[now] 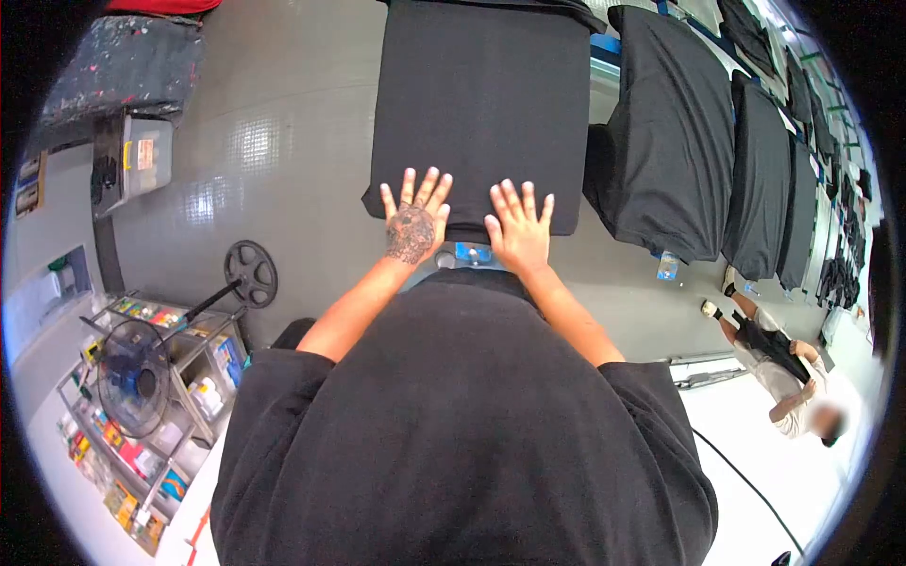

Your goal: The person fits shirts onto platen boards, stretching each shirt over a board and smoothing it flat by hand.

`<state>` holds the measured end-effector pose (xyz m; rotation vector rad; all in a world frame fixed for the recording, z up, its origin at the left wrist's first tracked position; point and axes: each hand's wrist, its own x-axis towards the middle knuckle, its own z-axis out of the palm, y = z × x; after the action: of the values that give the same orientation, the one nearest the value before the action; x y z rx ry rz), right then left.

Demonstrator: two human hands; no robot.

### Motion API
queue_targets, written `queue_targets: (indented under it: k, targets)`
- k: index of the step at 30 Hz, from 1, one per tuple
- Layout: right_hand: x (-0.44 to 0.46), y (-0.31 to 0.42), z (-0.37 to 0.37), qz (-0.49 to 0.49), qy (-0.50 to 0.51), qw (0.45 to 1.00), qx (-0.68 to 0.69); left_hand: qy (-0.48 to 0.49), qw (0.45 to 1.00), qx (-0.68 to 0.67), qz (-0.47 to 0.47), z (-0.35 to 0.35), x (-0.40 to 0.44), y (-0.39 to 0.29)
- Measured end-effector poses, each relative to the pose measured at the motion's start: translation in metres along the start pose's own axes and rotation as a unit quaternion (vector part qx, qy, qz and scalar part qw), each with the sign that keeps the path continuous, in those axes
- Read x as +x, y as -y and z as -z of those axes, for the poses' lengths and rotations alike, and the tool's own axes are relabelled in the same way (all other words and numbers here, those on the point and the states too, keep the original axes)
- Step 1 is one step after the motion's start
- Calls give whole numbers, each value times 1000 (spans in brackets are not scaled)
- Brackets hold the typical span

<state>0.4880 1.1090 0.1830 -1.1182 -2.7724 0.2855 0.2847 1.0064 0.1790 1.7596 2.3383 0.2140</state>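
A black T-shirt (483, 104) is spread smooth over a flat board in front of me, its lower edge towards my body. My left hand (413, 219) lies flat near the left corner of that edge, fingers spread on the cloth. Near the right corner, my right hand (519, 226) also rests flat with its fingers apart. Between my wrists, a blue label (473, 252) shows on a metal part at the board's near end. Neither hand grips anything.
More boards dressed in black shirts (675, 132) run along the right. A person (779, 358) stands at the far right. On the left are a pedestal fan (135, 377), a shelf rack (203, 377) with bottles and boxes, and a plastic bin (148, 156).
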Motion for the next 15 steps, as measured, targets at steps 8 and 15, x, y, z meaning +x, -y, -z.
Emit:
queue_targets:
  k: [8, 15]
  targets:
    - [-48, -2, 15, 146, 82, 985, 25, 17, 986, -46, -159, 7, -47, -8]
    - [-21, 2, 3, 126, -21, 991, 36, -7, 977, -54, -205, 22, -26, -12]
